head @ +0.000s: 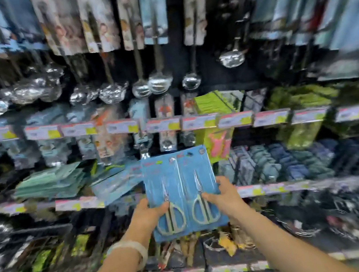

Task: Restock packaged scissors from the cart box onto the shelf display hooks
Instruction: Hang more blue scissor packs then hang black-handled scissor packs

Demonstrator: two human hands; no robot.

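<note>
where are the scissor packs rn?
Head view, lower centre: two blue scissor packs side by side, gripped by the left hand and right hand, raised before the shelf, just below the price-tag rail.

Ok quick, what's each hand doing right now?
Left hand: gripping the left blue scissors pack.
Right hand: gripping the right blue scissors pack.

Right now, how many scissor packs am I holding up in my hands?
2, side by side: the left blue pack gripped by the left hand, the right blue pack by the right hand. More could be stacked behind, hidden.
</note>
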